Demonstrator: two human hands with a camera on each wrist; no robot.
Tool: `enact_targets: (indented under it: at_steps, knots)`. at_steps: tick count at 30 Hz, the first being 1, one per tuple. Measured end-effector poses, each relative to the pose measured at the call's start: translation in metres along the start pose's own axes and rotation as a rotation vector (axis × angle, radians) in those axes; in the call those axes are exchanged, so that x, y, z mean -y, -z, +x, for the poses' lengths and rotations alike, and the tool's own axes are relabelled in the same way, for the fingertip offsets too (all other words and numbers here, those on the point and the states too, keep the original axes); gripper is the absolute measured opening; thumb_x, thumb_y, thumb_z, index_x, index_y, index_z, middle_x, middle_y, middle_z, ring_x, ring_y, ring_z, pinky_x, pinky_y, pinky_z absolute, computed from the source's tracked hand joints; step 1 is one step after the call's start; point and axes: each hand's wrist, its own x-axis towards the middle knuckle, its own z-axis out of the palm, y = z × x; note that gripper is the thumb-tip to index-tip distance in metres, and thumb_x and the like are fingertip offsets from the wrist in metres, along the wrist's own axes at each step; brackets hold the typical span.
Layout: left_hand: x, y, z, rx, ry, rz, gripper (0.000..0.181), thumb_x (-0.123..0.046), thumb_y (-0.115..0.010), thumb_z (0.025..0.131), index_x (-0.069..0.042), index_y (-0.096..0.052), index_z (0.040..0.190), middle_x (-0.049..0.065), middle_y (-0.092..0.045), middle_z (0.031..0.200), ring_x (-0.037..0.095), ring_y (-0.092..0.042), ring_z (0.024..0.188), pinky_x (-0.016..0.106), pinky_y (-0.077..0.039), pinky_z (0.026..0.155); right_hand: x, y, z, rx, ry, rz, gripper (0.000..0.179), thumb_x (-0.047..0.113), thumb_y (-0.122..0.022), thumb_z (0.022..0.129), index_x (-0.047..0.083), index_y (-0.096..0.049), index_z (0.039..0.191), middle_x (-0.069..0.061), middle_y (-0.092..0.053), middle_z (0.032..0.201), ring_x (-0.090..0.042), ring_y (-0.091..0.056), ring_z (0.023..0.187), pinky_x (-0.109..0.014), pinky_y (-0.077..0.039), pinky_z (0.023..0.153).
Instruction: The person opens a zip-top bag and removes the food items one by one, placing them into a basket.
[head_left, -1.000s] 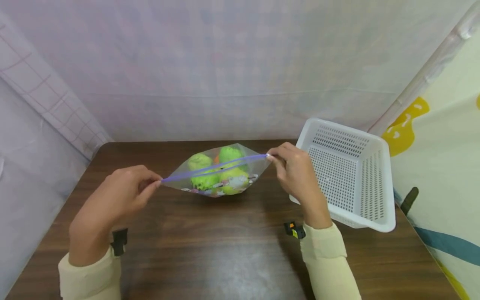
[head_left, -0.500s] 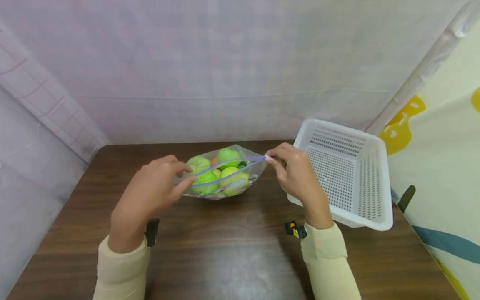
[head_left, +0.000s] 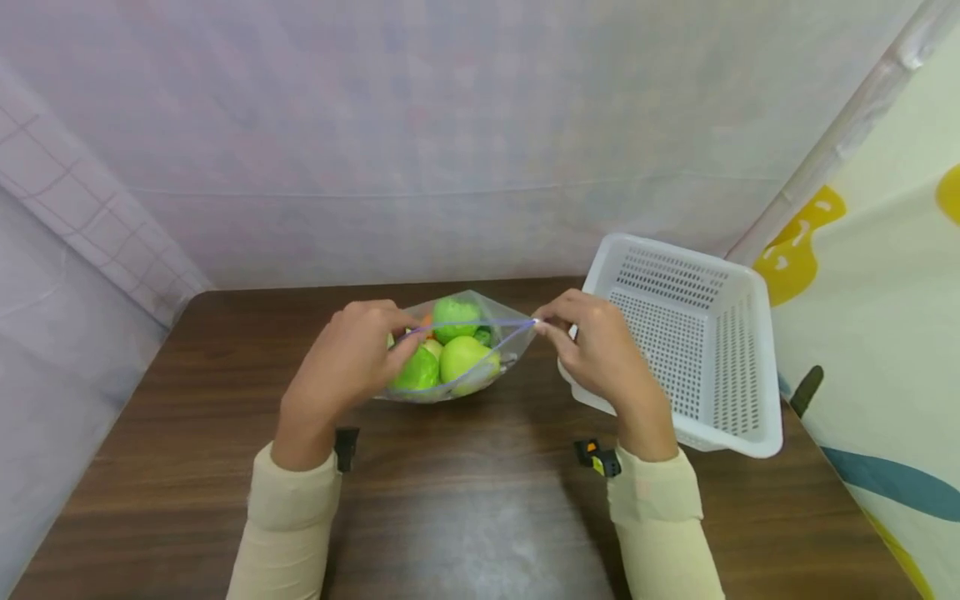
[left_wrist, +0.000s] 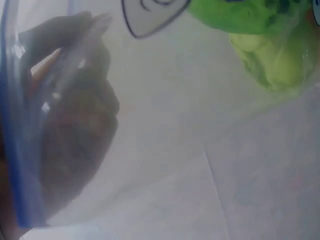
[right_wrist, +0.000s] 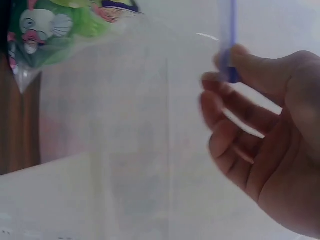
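A clear zip bag [head_left: 507, 340] with a purple-blue zip strip and printed cartoon figures stands on the table between the hands. Inside it are several green and yellow-green fruit- or vegetable-like things [head_left: 467, 360] and a bit of orange. My right hand [head_left: 611, 358] pinches the right end of the strip between thumb and forefinger; its other fingers are loosely curled in the right wrist view. The left hand [head_left: 347, 360] holds the bag's mouth at the left, covering that end. In the left wrist view it shows dimly through the film. Between the hands the two strips stand apart.
A white perforated plastic basket [head_left: 667, 358] stands to the right on the dark wooden table [head_left: 450, 500]. Behind rises a pale curtain [head_left: 450, 150]; a patterned cloth [head_left: 885, 367] hangs at the right.
My left hand has moved right from the bag's left end, along the strip toward the middle. The bag's mouth has widened. The right hand keeps its pinch, almost still.
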Motion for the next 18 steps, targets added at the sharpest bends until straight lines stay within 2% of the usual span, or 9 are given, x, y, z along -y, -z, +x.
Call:
enact_targets:
  at_steps: [4,7,10,13,15,18]
  knots:
    - [0.001,-0.001,0.002,-0.034,-0.034,-0.071,0.017,-0.019,-0.070,0.095,-0.006,-0.080,0.102,0.004,-0.073,0.086,0.014,-0.057,0.065,0.030,-0.046,0.058,0.010,0.008,-0.003,0.048,-0.030,-0.063,0.011,0.018,-0.074,0.093,0.011,-0.077,0.100,0.000,-0.070,0.096,-0.017,-0.064,0.083,-0.037,-0.051,0.074]
    - [-0.001,-0.002,0.003,-0.065,-0.046,-0.113,0.016,-0.018,-0.071,0.095,-0.006,-0.080,0.101,0.003,-0.072,0.083,0.014,-0.058,0.066,0.029,-0.047,0.058,0.021,0.013,-0.006,0.019,-0.020,-0.066,0.014,0.018,-0.073,0.093,0.010,-0.076,0.104,-0.002,-0.071,0.101,-0.021,-0.066,0.089,-0.040,-0.053,0.079]
    - [-0.003,-0.004,0.004,-0.101,-0.051,-0.149,0.013,-0.016,-0.072,0.094,-0.006,-0.079,0.098,0.003,-0.071,0.084,0.014,-0.060,0.068,0.029,-0.049,0.060,0.037,0.016,-0.008,-0.058,0.050,-0.052,0.013,0.018,-0.072,0.094,0.009,-0.075,0.104,-0.001,-0.072,0.099,-0.019,-0.067,0.086,-0.036,-0.054,0.076]
    - [-0.007,-0.006,0.004,-0.122,-0.060,-0.165,0.012,-0.015,-0.072,0.093,-0.005,-0.078,0.096,0.003,-0.070,0.082,0.013,-0.060,0.067,0.028,-0.050,0.060,0.055,0.017,-0.012,-0.127,0.155,-0.024,0.012,0.017,-0.072,0.093,0.008,-0.076,0.100,-0.001,-0.073,0.093,-0.014,-0.067,0.076,-0.030,-0.054,0.067]
    - [-0.009,-0.008,0.004,-0.128,-0.074,-0.159,0.012,-0.015,-0.073,0.092,-0.005,-0.078,0.095,0.002,-0.069,0.080,0.013,-0.059,0.065,0.028,-0.050,0.060,0.066,0.017,-0.014,-0.141,0.217,0.001,0.012,0.016,-0.073,0.092,0.006,-0.076,0.098,-0.002,-0.074,0.091,-0.012,-0.067,0.073,-0.027,-0.055,0.064]
    - [-0.012,-0.008,0.002,-0.140,-0.092,-0.137,0.012,-0.017,-0.074,0.091,-0.006,-0.078,0.095,0.000,-0.068,0.079,0.012,-0.059,0.063,0.027,-0.050,0.059,0.081,0.012,-0.017,-0.100,0.281,0.033,0.012,0.016,-0.074,0.091,0.006,-0.076,0.098,-0.003,-0.074,0.091,-0.009,-0.066,0.069,-0.021,-0.054,0.061]
